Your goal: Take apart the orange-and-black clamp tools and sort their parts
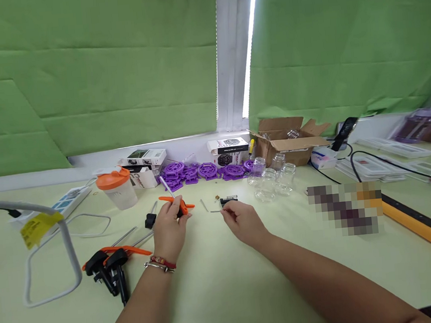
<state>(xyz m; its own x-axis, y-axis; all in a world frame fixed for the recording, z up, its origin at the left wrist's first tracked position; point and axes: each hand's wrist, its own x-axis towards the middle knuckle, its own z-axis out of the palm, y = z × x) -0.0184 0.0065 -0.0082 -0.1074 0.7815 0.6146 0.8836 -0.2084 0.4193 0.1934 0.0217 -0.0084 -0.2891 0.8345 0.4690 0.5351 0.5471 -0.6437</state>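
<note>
My left hand (171,228) is closed around an orange and black part (182,207) with orange arms sticking out and a pale metal rod (167,187) rising from it. My fingers hide much of it. To its right, my right hand (242,223) pinches a thin metal hex key (216,211) whose end points toward the left hand. Another thin metal piece (204,205) lies on the table between the hands. Just beyond the right fingers are a dark coil spring (231,199) and a small brass-coloured piece (217,197).
Black and orange rod assemblies (111,263) lie at left, near a white wire frame (70,244) and an orange-lidded cup (118,190). Purple plastic parts (207,171), glass jars (273,181) and a cardboard box (290,147) line the back. A yellow-black bar (420,219) lies right.
</note>
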